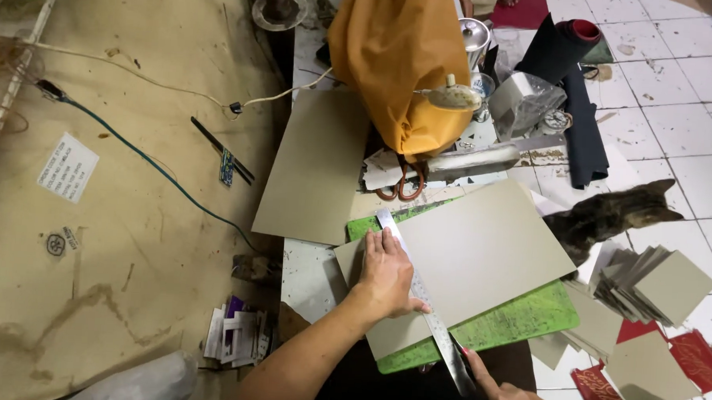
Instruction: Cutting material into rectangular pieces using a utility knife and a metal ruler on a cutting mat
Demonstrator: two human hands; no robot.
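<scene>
A grey cardboard sheet (482, 245) lies on a green cutting mat (519, 315) on the floor. A steel ruler (420, 287) runs diagonally across the sheet's left part. My left hand (386, 275) lies flat on the ruler and the sheet, fingers spread, pressing them down. My right hand (507, 395) is at the ruler's near end by the bottom edge, its fingers closed around a small tool that I cannot make out.
Another grey sheet (317, 166) lies to the upper left. Orange-handled scissors (405, 182) sit beyond the mat beneath an orange-brown paper bundle (402, 58). A cat (611, 215) lies to the right beside a stack of grey card pieces (656, 285). Red covers (644, 373) lie lower right.
</scene>
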